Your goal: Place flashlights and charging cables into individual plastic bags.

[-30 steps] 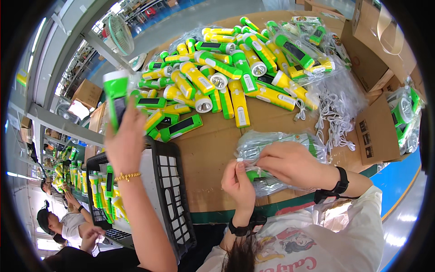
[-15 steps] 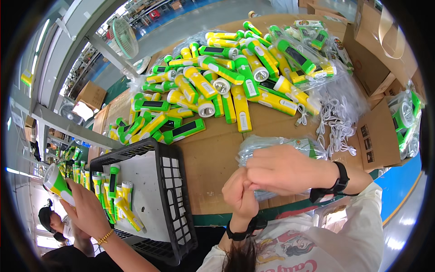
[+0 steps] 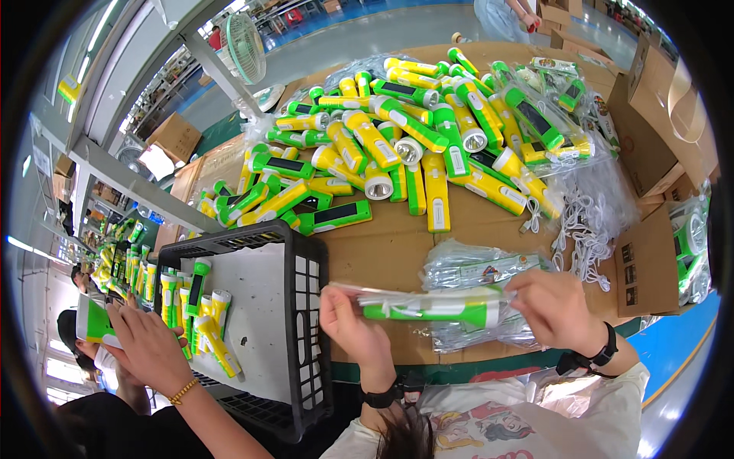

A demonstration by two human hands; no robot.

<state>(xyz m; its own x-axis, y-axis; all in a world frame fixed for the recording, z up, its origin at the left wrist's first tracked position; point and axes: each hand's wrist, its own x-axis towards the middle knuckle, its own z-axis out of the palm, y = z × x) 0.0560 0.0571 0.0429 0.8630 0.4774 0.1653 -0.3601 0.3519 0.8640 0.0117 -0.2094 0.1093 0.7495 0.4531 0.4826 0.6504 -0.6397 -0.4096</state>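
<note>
**Green flashlight in a clear bag, nearly level over my side of the bench**

I have the flashlight stretched out crosswise in front of me, its white lamp end to my right. My left hand is closed on the other end of the bag, thumb and fingers pinching the film. My right hand is at the lamp end with its fingers bent inward; it is blurred, and I cannot tell whether the tips grip the film or only touch it. I wear a dark strap on each wrist.

Just behind the flashlight, and partly covered by it, lies a heap of clear plastic packets on the cardboard that covers the bench. Farther back is a big loose pile of yellow and green flashlights, some showing dark panels, others their lamp faces. Right of the pile are tangled white cables, and beyond them an open carton with bagged flashlights in it.

Near my left hand stands a black basket with a pale lining; upright and leaning flashlights crowd its left side. Past it, a co-worker's hand, with a gold-coloured bracelet at the wrist, holds a green and white flashlight.
</note>
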